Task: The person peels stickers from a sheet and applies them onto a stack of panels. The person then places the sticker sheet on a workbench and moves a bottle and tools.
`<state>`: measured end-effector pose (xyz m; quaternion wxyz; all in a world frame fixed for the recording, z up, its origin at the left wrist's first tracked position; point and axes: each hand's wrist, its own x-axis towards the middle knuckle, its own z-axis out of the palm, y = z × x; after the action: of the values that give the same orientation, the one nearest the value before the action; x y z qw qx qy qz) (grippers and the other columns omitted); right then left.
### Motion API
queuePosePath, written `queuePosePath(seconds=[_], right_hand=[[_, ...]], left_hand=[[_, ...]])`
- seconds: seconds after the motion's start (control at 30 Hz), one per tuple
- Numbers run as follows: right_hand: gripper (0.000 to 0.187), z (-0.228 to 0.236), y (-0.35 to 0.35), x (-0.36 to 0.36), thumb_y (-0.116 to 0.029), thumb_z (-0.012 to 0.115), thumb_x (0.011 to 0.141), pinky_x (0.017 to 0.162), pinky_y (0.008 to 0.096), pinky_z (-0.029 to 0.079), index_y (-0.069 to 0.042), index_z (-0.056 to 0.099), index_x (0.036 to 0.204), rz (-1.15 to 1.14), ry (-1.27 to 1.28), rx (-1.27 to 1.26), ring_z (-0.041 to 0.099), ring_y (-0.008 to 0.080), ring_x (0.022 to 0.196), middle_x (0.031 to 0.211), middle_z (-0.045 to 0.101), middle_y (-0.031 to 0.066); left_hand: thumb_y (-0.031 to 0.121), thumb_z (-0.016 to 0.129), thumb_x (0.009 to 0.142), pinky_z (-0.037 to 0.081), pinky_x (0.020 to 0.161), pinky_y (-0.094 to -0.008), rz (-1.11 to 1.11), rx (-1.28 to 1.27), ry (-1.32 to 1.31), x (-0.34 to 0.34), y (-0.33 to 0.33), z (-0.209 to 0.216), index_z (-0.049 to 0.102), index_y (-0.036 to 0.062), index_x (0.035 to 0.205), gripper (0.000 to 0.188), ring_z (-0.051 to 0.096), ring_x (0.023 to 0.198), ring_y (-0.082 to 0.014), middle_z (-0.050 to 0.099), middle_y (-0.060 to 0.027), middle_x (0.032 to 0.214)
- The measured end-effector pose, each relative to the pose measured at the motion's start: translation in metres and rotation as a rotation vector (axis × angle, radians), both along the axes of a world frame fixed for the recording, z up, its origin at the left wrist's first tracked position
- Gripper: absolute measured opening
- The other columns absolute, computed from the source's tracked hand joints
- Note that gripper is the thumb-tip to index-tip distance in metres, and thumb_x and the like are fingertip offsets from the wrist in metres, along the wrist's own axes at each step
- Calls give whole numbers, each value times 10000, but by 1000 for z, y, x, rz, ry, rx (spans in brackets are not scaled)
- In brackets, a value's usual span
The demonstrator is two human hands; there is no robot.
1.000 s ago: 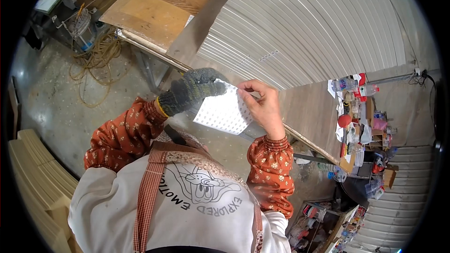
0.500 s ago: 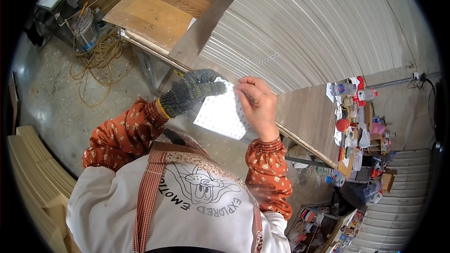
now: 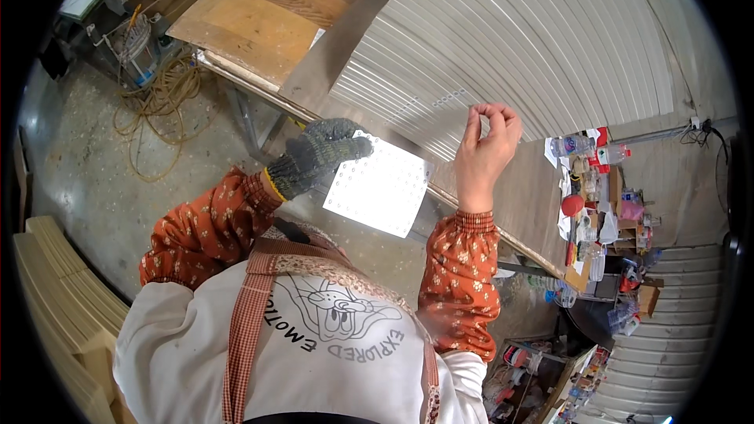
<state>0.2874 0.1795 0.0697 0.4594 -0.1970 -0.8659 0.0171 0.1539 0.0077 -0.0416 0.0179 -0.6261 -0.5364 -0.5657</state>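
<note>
My left hand point(image 3: 318, 155), in a dark grey knit glove with a yellow edge, grips a white sheet point(image 3: 378, 186) by its upper left corner. Rows of small round marks, like stickers, cover the sheet, and glare washes out part of it. My bare right hand point(image 3: 490, 141) is raised over the near side of the long pale strips point(image 3: 503, 47), thumb and fingertips pinched together. Whatever may be between those fingertips is too small to make out. A short line of small round marks point(image 3: 449, 97) crosses several strips, left of my right hand.
The strips lie side by side on a wooden workbench point(image 3: 528, 224). Bottles point(image 3: 573, 147) and clutter line its right end. A curved wooden board point(image 3: 271, 20) rests at the far left. A coiled hose point(image 3: 169, 86) lies on the floor, and stacked pale boards point(image 3: 67, 298) stand at lower left.
My right hand has left the white sheet and moved right and upward over the strips, fingers pinched. My left hand keeps its hold on the sheet, nearly in place.
</note>
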Motion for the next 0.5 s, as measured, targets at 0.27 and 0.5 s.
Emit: queuePosePath(seconds=[0.27, 0.5], right_hand=[[102, -6, 14, -18, -8, 626, 717, 755, 403, 362, -37, 581, 804, -99, -3, 153, 442, 297, 871, 893, 488, 130], [106, -8, 17, -20, -18, 625, 711, 760, 414, 355, -53, 589, 805, -137, -4, 246, 433, 295, 863, 885, 473, 123]], left_hand=[[43, 573, 827, 476, 713, -247, -183, -204, -677, 0, -3, -2, 608, -20, 981, 170, 592, 821, -144, 627, -84, 899], [62, 570, 832, 469, 711, -245, -146, -195, -670, -3, -9, 3, 610, -21, 968, 163, 587, 821, -134, 626, -77, 891]])
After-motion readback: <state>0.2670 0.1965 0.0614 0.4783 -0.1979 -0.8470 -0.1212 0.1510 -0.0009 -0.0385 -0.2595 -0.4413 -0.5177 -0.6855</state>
